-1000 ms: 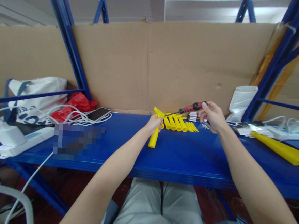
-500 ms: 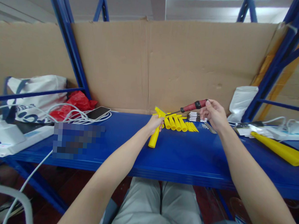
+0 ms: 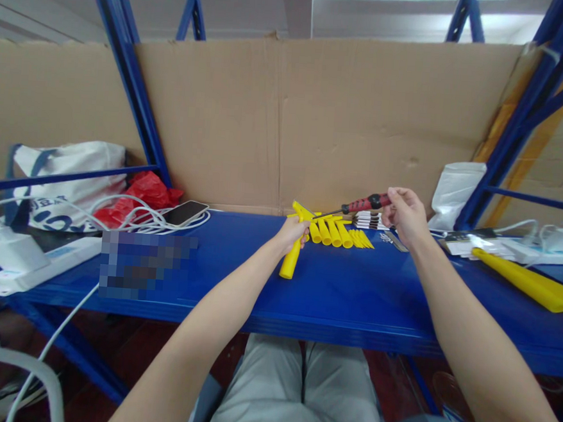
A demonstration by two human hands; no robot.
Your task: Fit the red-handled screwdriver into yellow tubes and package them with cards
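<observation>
My left hand (image 3: pixel 293 232) is closed around a yellow T-shaped plastic handle (image 3: pixel 289 263), its round grip pointing down toward the front of the bench. My right hand (image 3: pixel 404 208) pinches the rear end of a red and black screwdriver (image 3: pixel 363 204) between its fingertips. The shaft slopes down to the left, and its tip meets the head of the yellow handle beside my left fingers; the exact contact is hidden. Just right of my left hand, several similar yellow handles (image 3: pixel 336 235) lie in a row. Small pointed yellow pieces (image 3: pixel 360 239) lie beside them.
Behind my right hand is a stack of small white-and-brown pieces (image 3: pixel 368 219), with small metal parts (image 3: pixel 385 238) nearby. A long yellow piece (image 3: pixel 527 279) and white power strip (image 3: pixel 529 252) lie right. A phone (image 3: pixel 186 213), cables and cloth bag (image 3: pixel 71 180) sit left. Cardboard (image 3: pixel 345 125) stands behind.
The screwdriver has turned about its axis, showing dark marks on its handle. My right fingers have shifted slightly on its end. My left hand and the yellow handle stay in place.
</observation>
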